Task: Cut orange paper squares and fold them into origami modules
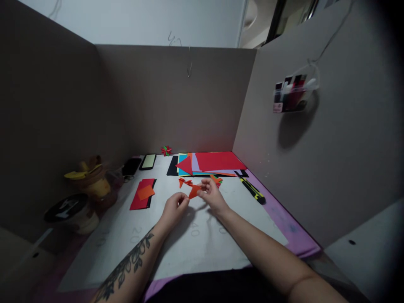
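Observation:
Between my two hands is a small folded orange paper piece [195, 192]. My left hand [175, 206] pinches its lower left corner between thumb and fingers. The right side of the piece is in the grip of my right hand [213, 196], thumb in front and fingers curled. Just beyond lie small folded orange pieces [186, 182], and a green and orange folded piece [217, 180] shows behind my right hand. To the left, an orange paper square [146, 193] rests on a stack of red paper [137, 203] with black beneath.
Large coloured sheets [217, 161] lie at the back, with a red and green paper star [166, 150] left of them. A black and yellow cutter [252, 190] is on the right. Phones [148, 162], a lidded tub [72, 212] and a pot [91, 181] stand left. Partitions surround the table.

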Demonstrator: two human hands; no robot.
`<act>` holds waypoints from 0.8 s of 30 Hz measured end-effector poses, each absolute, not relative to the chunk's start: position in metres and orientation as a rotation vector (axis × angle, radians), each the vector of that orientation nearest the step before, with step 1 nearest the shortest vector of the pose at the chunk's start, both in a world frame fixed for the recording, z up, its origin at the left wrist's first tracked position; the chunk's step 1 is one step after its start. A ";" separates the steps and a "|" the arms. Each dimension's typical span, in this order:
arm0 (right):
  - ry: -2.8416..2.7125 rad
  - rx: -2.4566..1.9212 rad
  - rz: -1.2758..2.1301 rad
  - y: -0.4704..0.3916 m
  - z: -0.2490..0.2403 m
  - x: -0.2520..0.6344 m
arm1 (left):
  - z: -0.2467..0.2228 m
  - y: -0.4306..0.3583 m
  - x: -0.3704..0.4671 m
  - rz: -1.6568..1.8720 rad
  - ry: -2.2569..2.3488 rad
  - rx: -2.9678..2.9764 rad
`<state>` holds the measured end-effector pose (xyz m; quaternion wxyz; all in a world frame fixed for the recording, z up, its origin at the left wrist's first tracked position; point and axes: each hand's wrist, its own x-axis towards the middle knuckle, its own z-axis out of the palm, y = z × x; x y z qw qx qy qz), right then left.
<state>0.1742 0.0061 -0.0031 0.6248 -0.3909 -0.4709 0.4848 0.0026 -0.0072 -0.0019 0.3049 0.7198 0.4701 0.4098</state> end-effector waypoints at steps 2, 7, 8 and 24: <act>-1.144 -0.898 1.187 -0.001 -0.001 0.166 | -0.003 -0.009 0.003 1.046 1.224 1.993; -1.151 -0.959 1.223 -0.005 0.000 0.158 | -0.002 -0.010 0.003 0.959 1.201 2.094; -1.134 -0.954 1.223 -0.004 0.000 0.159 | -0.002 -0.009 0.003 0.955 1.196 2.102; -1.358 -0.736 1.002 0.006 0.004 0.182 | 0.008 -0.008 0.001 0.966 1.102 1.494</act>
